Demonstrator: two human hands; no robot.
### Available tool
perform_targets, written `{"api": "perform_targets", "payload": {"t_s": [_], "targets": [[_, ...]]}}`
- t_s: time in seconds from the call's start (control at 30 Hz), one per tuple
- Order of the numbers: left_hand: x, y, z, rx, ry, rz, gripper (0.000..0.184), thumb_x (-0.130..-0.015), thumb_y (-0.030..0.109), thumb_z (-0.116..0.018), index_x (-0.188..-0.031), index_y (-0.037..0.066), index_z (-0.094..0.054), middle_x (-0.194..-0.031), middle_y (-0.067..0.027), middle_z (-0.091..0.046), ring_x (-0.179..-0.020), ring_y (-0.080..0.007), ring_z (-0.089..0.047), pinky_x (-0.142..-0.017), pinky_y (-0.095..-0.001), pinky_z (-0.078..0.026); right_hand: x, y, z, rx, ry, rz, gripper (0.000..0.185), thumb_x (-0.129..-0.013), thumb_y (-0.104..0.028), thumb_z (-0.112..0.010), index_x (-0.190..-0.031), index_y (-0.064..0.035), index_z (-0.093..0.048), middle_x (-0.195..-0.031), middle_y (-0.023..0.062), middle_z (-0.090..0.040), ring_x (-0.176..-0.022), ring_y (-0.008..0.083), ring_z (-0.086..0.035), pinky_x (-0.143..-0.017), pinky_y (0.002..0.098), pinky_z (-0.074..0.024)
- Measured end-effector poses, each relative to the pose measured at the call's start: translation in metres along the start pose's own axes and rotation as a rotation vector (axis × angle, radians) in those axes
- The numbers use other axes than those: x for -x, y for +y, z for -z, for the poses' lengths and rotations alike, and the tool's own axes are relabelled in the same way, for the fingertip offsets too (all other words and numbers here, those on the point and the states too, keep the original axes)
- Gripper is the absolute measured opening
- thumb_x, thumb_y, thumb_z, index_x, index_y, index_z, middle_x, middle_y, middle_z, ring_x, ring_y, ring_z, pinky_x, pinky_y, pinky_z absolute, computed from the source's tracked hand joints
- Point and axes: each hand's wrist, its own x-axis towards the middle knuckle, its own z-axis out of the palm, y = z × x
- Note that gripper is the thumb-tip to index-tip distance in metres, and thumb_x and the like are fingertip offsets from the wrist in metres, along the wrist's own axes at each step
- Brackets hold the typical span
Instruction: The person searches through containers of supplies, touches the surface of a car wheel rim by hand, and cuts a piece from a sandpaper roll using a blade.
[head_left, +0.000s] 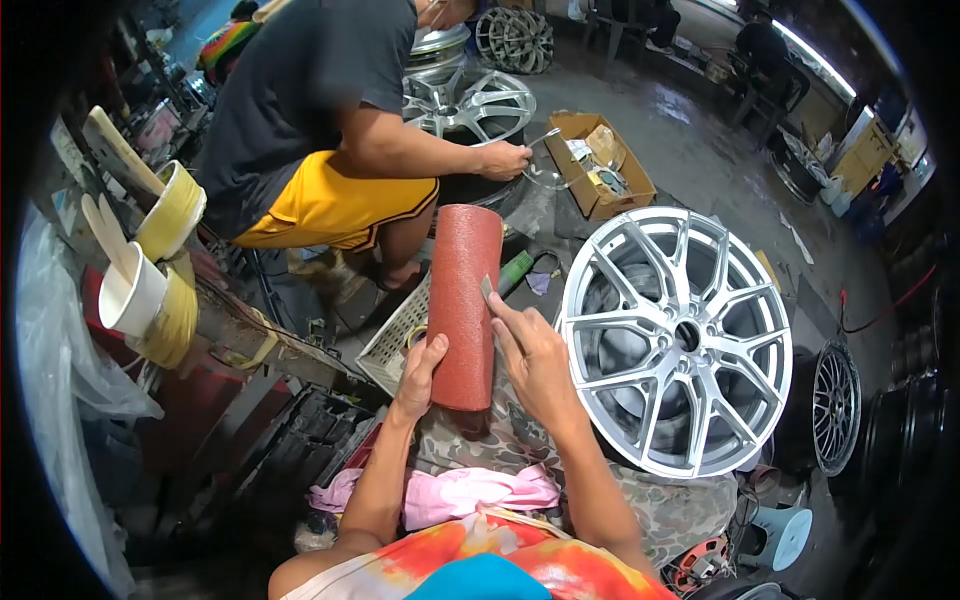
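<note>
A red roll (463, 330) with a rough, sandpaper-like surface stands nearly upright in front of me. My left hand (422, 372) grips its lower left side, thumb on the front. At the roll's right edge, my right hand (528, 350) pinches a small greyish piece (487, 288) between its fingertips, against or very near the red surface. Just right of my right hand, a silver multi-spoke wheel rim (686, 340) leans with its face towards me. Pink cloth (480, 492) lies below the roll, near my lap.
A person (310, 120) in a dark shirt crouches ahead, holding a tool beside another rim (470, 105). An open cardboard box (604, 208) sits beyond my rim. Left are white cups (133, 300) with sticks; a basket (385, 350) is near the roll. Right stands a blue stool (785, 535).
</note>
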Motion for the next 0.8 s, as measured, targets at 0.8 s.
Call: {"api": "perform_targets", "payload": {"t_s": [0.8], "targets": [[0.001,0.001,-0.015,0.085,0.030,-0.010,0.055,-0.110,0.045,-0.052,-0.137,-0.002,-0.062,-0.126,-0.0105,-0.070,-0.114,-0.0179,-0.066,-0.102,-0.0341,-0.050,0.081,-0.026,-0.007,0.018,-0.006,-0.117,0.044,-0.104,-0.005,-0.061,-0.148,-0.0084,-0.061,-0.092,0.0225,-0.065,-0.082,0.0415,-0.067,-0.075,0.0470,-0.0524]]}}
